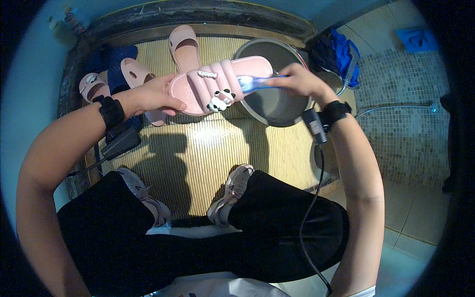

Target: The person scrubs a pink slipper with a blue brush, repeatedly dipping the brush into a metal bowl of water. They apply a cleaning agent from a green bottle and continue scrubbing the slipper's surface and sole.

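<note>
A pink slide slipper [192, 94] with panda charms on its padded strap is held level by my left hand [157, 95]. My fingers close round the end of its sole, thumb on the footbed. My right hand [301, 81] grips the handle of a blue brush [252, 83]. The brush's pale head is blurred and lies against the right edge of the strap. Below the slipper's other end and my right hand stands a grey bucket [269, 121] with cloudy water in it.
Several more pink slippers stand at the back left, including a closed-toe one [184, 54] and one with a panda charm [94, 88]. Dark blue footwear [124, 53] is among them. A blue plastic bag [340, 54] and a hose [393, 109] are on the right. Ribbed yellowish matting [208, 148] lies underneath.
</note>
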The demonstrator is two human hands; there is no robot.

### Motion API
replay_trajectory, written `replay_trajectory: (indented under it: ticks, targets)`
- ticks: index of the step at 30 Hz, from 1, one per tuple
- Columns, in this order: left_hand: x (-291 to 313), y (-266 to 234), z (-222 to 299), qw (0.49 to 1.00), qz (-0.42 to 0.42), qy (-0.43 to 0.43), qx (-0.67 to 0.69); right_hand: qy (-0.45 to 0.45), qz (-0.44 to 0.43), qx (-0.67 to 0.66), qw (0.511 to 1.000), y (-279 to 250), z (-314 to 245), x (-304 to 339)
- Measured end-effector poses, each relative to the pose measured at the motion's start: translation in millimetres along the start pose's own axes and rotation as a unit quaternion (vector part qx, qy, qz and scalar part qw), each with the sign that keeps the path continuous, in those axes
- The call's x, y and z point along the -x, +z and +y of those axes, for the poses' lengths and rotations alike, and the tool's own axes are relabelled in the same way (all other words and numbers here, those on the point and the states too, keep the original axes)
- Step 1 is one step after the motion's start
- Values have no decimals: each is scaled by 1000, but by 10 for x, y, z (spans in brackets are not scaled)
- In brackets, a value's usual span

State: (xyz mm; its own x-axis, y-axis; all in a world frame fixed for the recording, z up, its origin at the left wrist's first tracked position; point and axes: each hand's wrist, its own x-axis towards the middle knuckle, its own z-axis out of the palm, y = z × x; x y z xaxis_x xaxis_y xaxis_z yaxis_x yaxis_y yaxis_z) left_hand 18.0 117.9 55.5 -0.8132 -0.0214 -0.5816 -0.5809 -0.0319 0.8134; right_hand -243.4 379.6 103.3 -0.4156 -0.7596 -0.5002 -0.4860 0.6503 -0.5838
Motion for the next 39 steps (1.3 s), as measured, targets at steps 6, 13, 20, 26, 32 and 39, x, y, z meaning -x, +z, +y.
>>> replay_trajectory:
  ticks: [6,13,20,26,32,39]
  targets:
    - [-5,-32,-140,999,16,23,-14,-97,-19,45,994,137,-211,-178]
    - [20,-75,-107,1000,24,-6,-7,88,112,2,990,-487,562,310]
    - [-18,20,-57,997,77,-19,-13,-39,42,-11,998,315,-51,42]
    - [18,-1,-108,998,58,5,-32,24,100,95,990,-197,79,75]
    - [-10,-47,-64,998,54,14,-19,3,98,31,995,-323,323,124]
    - [-3,69,-231,990,103,13,-97,-77,-25,39,996,394,-385,-201]
